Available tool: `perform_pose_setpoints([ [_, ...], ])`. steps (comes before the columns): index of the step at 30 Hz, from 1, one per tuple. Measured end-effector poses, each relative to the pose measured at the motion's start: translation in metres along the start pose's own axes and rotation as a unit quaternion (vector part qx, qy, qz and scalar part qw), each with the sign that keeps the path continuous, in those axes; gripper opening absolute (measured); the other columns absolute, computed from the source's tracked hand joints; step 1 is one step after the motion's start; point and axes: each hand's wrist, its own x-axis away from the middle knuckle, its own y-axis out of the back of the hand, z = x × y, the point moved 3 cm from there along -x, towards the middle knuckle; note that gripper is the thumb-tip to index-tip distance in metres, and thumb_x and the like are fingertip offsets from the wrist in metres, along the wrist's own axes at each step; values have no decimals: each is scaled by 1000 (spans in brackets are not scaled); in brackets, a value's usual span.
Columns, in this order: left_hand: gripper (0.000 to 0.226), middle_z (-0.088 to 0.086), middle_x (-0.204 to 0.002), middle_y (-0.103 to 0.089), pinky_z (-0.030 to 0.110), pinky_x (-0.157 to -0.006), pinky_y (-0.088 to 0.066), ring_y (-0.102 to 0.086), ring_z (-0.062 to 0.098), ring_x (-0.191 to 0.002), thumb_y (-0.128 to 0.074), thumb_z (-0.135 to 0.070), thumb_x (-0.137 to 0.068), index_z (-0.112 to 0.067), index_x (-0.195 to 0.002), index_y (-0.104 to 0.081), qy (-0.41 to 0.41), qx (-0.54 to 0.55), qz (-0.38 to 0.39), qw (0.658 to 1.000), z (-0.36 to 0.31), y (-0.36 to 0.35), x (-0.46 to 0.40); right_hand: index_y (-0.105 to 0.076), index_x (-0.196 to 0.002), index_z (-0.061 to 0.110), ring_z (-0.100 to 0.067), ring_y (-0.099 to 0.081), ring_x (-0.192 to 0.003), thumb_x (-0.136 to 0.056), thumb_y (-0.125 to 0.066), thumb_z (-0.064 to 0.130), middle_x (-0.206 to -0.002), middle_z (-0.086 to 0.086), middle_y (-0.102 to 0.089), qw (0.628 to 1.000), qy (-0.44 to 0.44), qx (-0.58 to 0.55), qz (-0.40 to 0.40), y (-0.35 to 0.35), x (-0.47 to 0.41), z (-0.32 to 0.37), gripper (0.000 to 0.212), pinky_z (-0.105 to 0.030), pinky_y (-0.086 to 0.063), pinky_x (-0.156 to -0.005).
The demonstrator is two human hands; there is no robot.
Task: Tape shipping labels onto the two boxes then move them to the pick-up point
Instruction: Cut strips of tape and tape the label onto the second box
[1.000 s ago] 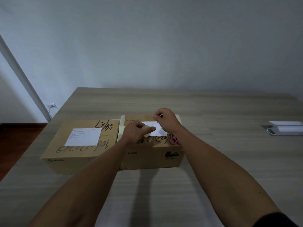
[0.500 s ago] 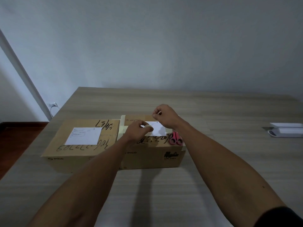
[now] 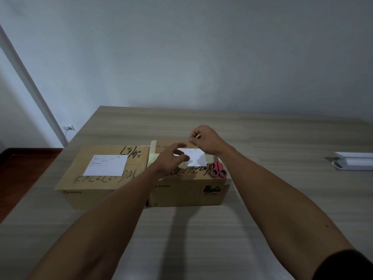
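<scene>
Two cardboard boxes are being kept side by side, touching, on the wooden table (image 3: pixel 201 229). The left box (image 3: pixel 96 190) is carrying a white shipping label (image 3: pixel 106 165) lying flat on its top among black handwritten marks. The right box (image 3: pixel 187 193) is carrying a second shipping label (image 3: pixel 196 162) on its top, with strips of pale tape (image 3: pixel 152 153) lying along its left edge.

The left hand (image 3: pixel 171 158) is being held over the right box at the left edge of the second label; its fingers are curled towards the thumb in a loose grip, and whether anything is being pinched between them cannot be told. The right hand (image 3: pixel 203 139) is being held just above the far edge of the same box, its grip closed, thumb and forefinger pinched together; a thin sliver is showing there, too small to be identified.

Pink-handled scissors (image 3: pixel 217 170) are lying on the right box, just beside the right edge of the label and beneath the right forearm. A white flat object (image 3: pixel 355 163) is resting well apart on the right side of the table. A white wall (image 3: pixel 181 57) is standing behind the table, and a white cable (image 3: pixel 68 130) is hanging near its far left corner.
</scene>
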Motion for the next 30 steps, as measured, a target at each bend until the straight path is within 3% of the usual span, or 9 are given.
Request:
perform_pose_setpoints([
  [4,53,5,-111,-69,38,-69,-54,-58,25,-80,-70,-22,-93,-25,-144,-53,11,24,27,999,-2,-1,1,-74,-86,10,-8,-63,-80,-97,-67,13,-89,4,-68,1000,6,7,6,0,-3,-1,14,-30,-51,-75],
  [8,53,8,-114,-67,27,-62,-53,-57,17,-67,-69,-19,-95,-28,-144,-52,6,31,52,998,-8,-4,3,-74,-85,10,-9,-63,-78,-97,-67,12,-87,2,-70,1000,7,11,9,0,-5,-4,15,-32,-52,-76],
  [10,54,8,-115,-67,29,-63,-56,-61,16,-71,-69,-19,-94,-30,-144,-51,0,28,61,998,-10,-5,2,-75,-88,7,-11,-64,-80,-97,-66,12,-89,0,-72,1000,9,13,9,0,-6,-5,14,-35,-55,-79],
  [13,57,5,-117,-66,43,-79,-61,-65,21,-83,-70,-21,-94,-35,-145,-50,-4,24,70,997,-12,-7,0,-76,-88,7,-12,-65,-82,-96,-66,11,-89,0,-72,1000,3,6,8,2,-6,-8,13,-36,-55,-80],
  [17,59,-4,-123,-63,40,-86,-57,-66,17,-103,-70,-22,-94,-40,-146,-48,-31,-16,80,996,-12,-7,0,-80,-91,12,-7,-67,-81,-92,-75,15,-86,4,-74,999,-29,-38,13,6,-5,-16,6,-27,-49,-74],
  [19,61,-9,-131,-58,40,-94,-56,-60,9,-115,-71,-24,-93,-45,-145,-46,-54,-51,80,994,-8,-5,0,-81,-102,14,-12,-71,-90,-86,-82,16,-95,1,-76,995,-55,-79,15,10,-5,-21,16,-29,-55,-79],
  [23,59,-3,-130,-57,29,-79,-54,-68,17,-102,-69,-23,-95,-46,-145,-46,-56,-71,82,993,0,-9,-3,-76,-118,14,-22,-71,-87,-81,-88,18,-97,-8,-72,989,-92,-112,29,13,-3,-29,39,-39,-59,-85],
  [27,53,-7,-118,-63,37,-96,-47,-60,0,-100,-68,-26,-97,-37,-145,-49,-70,-42,40,996,2,-11,-6,-70,-122,12,-21,-69,-82,-91,-79,25,-103,-7,-69,989,-112,-91,-17,14,1,-35,35,-37,-58,-78],
  [30,54,1,-115,-65,45,-101,-51,-61,13,-113,-73,-35,-93,-44,-140,-50,-46,-1,30,998,5,-9,-12,-72,-110,10,-19,-65,-84,-96,-72,25,-104,-5,-69,989,-115,-66,-62,15,6,-41,20,-34,-53,-76],
])
